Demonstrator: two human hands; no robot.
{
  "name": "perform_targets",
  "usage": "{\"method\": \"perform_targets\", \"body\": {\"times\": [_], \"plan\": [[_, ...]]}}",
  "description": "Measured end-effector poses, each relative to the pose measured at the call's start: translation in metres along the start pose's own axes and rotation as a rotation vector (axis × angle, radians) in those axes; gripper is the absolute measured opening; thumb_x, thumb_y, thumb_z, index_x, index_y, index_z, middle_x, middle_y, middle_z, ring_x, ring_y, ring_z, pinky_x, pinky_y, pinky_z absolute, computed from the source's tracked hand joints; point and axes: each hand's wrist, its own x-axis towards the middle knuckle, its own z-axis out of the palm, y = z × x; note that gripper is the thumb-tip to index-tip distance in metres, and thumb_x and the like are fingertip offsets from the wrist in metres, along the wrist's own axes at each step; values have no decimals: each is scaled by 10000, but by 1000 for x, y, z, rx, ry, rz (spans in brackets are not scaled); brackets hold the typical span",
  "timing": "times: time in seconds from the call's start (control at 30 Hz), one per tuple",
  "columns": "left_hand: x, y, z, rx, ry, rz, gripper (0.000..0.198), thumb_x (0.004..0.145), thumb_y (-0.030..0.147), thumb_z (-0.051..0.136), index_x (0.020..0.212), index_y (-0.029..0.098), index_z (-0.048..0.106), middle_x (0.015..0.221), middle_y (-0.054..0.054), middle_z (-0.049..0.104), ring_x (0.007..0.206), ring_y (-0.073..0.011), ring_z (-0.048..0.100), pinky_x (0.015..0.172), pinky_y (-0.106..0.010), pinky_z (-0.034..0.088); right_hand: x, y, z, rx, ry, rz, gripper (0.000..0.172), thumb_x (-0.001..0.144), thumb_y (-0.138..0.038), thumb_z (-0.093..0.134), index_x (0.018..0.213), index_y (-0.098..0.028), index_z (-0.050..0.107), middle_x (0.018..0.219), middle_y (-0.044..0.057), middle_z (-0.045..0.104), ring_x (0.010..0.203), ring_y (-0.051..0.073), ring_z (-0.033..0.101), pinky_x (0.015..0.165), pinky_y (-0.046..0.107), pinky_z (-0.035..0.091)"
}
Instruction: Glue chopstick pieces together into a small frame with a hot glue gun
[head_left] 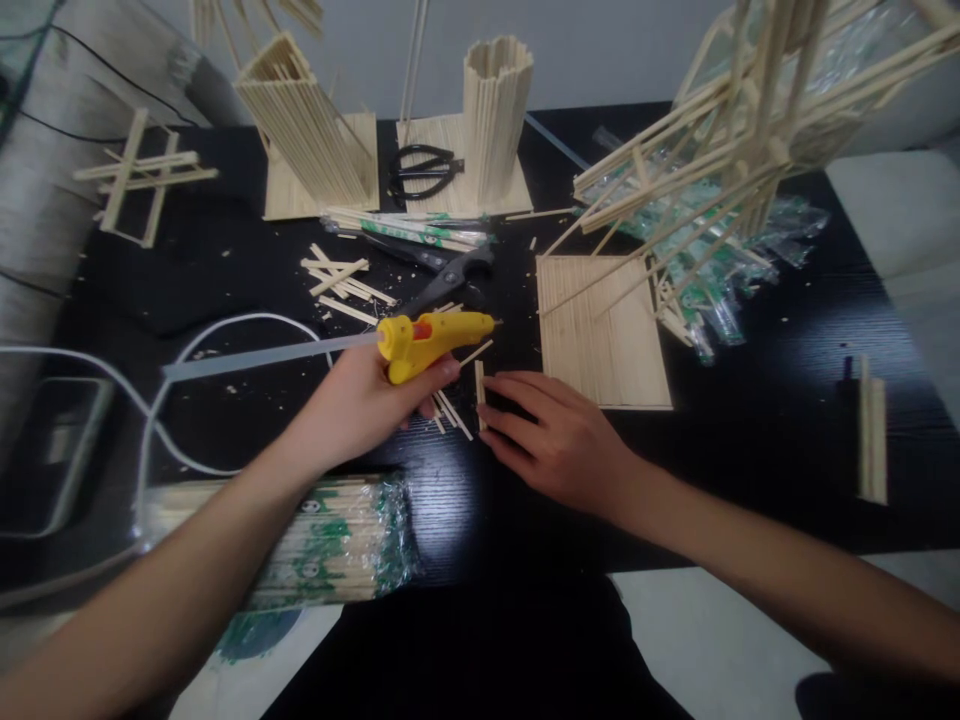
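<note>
My left hand [367,392] is closed around a yellow hot glue gun [431,342], whose nozzle points right. A long translucent glue stick [274,356] sticks out of its back. Just right of it, the fingertips of my right hand [555,430] grip a short pair of wooden sticks [480,392] on the black table; the thumb is hidden. Cut stick pieces [452,412] lie between the two hands. Beyond my right hand is a flat panel of sticks [600,345], glued side by side.
Two hollow stick towers [311,140] [496,125] stand on stick bases at the back, with black-handled scissors [424,172] between them. Black pliers [450,282] lie behind the glue gun. A stick frame [750,150] rises at right. Packaged chopsticks [337,535] and a white cable [154,420] are at left.
</note>
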Motion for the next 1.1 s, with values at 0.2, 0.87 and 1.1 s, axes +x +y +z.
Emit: {"method": "perform_targets", "body": {"times": [0.2, 0.87, 1.1], "plan": [[-5, 0, -33, 177, -62, 30, 419, 964, 546, 625, 1060, 150, 724, 620, 38, 620, 474, -80, 521, 453, -182, 423, 1, 0, 0, 8, 5, 2, 181, 982, -174, 658, 1071, -84, 788, 1194, 191, 757, 1148, 299, 711, 950, 450, 644], [-2, -12, -40, 437, -137, 293, 429, 985, 572, 577, 1171, 224, 746, 1036, -10, 799, 879, -200, 731, 812, -284, 553, 1, 1, 0, 33, -18, 12, 179, 992, -174, 634, 1046, -82, 778, 1118, 191, 726, 1089, 282, 679, 920, 444, 631], [-1, -13, -40, 468, -109, 324, 371, 982, 552, 584, 1171, 278, 749, 952, 10, 784, 833, -191, 719, 840, -298, 556, 0, 1, 1, 49, -39, 41, 185, 1001, -184, 621, 1059, -97, 773, 1094, 175, 694, 1072, 269, 649, 914, 437, 612]]}}
